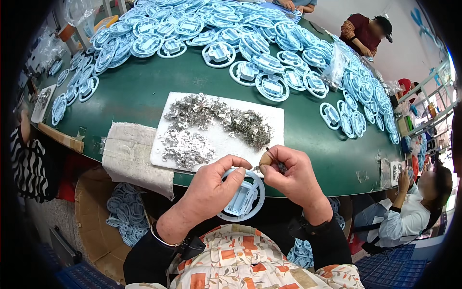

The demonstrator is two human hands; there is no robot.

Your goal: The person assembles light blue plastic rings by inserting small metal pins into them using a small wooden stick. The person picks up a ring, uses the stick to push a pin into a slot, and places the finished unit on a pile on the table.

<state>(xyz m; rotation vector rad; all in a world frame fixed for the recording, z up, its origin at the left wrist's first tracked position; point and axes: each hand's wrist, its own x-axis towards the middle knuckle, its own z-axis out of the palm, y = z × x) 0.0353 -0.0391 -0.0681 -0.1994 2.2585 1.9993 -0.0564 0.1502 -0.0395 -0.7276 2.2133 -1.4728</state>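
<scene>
A green round worktop point(139, 91) is shown, w/ other people seated around its edge. The far half is covered by light-blue ring-shaped plastic parts point(250, 43). Near the front edge a white sheet point(221, 139) is laid, carrying piles of small metal clips point(216, 118). Just off the front edge, approx. centre, one light-blue ring part point(243, 200) is held by the left hand point(211, 190), fingers clamped on its rim. The right hand point(291, 173) is pinched shut on a thin tool point(274, 160), tip at the ring's top rim. A cloth point(127, 149) is draped over the edge, left of the sheet.
</scene>
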